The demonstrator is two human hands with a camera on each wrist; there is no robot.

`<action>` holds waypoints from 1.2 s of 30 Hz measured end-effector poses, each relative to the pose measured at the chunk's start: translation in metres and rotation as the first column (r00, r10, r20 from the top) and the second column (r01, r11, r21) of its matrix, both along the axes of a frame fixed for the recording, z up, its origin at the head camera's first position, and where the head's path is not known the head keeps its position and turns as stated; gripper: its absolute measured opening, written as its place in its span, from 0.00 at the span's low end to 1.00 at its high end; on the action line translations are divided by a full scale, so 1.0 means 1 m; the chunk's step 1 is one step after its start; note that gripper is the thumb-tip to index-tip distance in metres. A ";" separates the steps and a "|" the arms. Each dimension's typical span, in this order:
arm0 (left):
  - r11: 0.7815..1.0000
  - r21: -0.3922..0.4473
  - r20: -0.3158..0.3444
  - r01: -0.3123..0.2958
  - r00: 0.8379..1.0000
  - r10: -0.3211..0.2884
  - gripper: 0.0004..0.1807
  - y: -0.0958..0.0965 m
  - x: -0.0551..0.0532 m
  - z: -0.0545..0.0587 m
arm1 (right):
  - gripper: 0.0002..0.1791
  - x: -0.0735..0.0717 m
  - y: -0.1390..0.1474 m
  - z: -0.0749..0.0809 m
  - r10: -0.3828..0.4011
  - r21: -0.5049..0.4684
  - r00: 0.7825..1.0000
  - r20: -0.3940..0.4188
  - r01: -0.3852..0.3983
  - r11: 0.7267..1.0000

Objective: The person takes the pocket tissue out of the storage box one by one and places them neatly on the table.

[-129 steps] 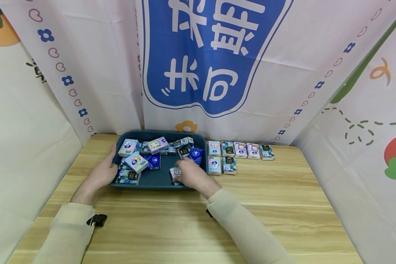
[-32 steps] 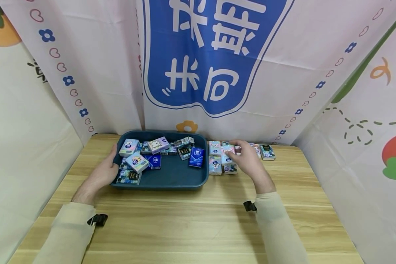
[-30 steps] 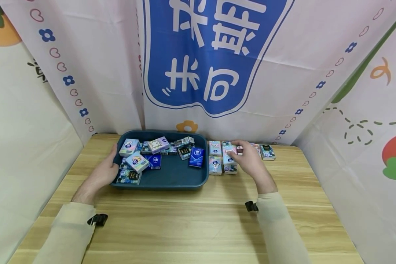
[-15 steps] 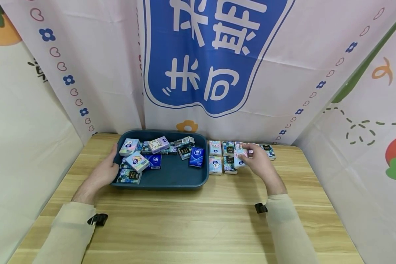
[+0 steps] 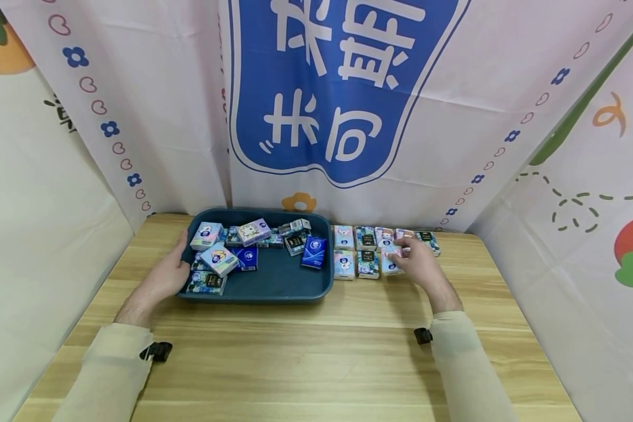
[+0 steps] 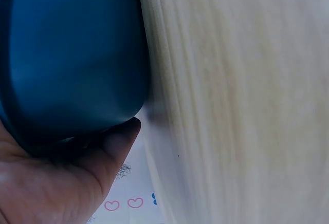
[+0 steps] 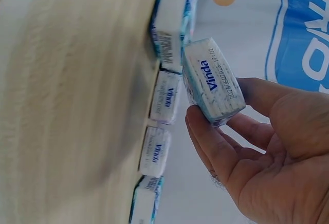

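In the head view, my right hand (image 5: 423, 265) pinches a pastel pocket tissue pack (image 5: 390, 261) at the near row, beside a dark floral pack (image 5: 368, 264). The right wrist view shows the pack's white end (image 7: 213, 80) printed "Vinda", held between the thumb and fingers, tilted and in front of other packs' ends. At the other side, my left hand (image 5: 163, 275) holds the left end of a dark blue tray (image 5: 274, 290). The left wrist view shows the tray's outer wall (image 6: 77, 54) with the hand against its end; some fingers are hidden.
Inside the tray, mixed tissue packs lie loosely, among them a blue pack (image 5: 313, 252) and a purple one (image 5: 254, 232). Right of the tray, a back row of packs (image 5: 366, 237) runs along the curtain (image 5: 422, 193). Wooden table (image 5: 295, 351) spreads in front.
My right hand took the pastel pack from the tray, carried it right over the rows, then lowered it to the near row's right end. The left hand stayed at the tray.
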State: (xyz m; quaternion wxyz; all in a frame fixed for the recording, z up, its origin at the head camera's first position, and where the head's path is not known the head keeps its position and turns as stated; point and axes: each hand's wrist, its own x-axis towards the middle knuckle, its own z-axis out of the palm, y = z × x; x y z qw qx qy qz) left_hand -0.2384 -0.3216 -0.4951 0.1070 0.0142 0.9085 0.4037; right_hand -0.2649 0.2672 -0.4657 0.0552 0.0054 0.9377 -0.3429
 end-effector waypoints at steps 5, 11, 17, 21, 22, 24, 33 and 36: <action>1.000 0.004 -0.006 0.003 1.000 -0.003 0.45 0.001 0.000 0.000 | 0.31 -0.004 0.001 -0.012 0.000 0.025 1.000 0.003 0.000 1.000; 1.000 0.026 -0.015 0.001 1.000 -0.001 0.45 0.001 0.000 0.000 | 0.29 -0.006 0.001 -0.018 0.001 0.042 1.000 0.012 -0.002 0.999; 0.999 0.043 -0.002 -0.002 1.000 0.002 0.46 0.002 0.001 0.002 | 0.33 -0.008 0.000 -0.021 0.010 0.016 1.000 -0.008 -0.010 1.000; 0.999 0.051 0.004 -0.002 1.000 0.002 0.46 0.002 0.001 0.002 | 0.35 -0.008 0.002 -0.023 0.010 -0.007 1.000 -0.012 -0.010 1.000; 0.999 0.051 0.004 -0.002 1.000 0.002 0.46 0.001 0.001 0.002 | 0.35 -0.008 0.002 -0.024 0.009 -0.009 1.000 -0.013 -0.009 1.000; 0.999 0.054 0.005 -0.003 1.000 0.002 0.46 0.001 0.000 0.001 | 0.34 -0.008 0.003 -0.025 0.005 -0.007 1.000 -0.008 -0.005 1.000; 0.998 0.057 0.010 -0.007 1.000 0.007 0.46 0.000 -0.001 0.000 | 0.32 -0.008 0.003 -0.027 0.003 0.017 1.000 0.004 -0.003 1.000; 0.999 0.052 0.006 -0.005 1.000 0.005 0.46 0.000 -0.001 0.000 | 0.30 -0.009 0.002 -0.028 -0.005 0.027 1.000 0.003 0.005 1.000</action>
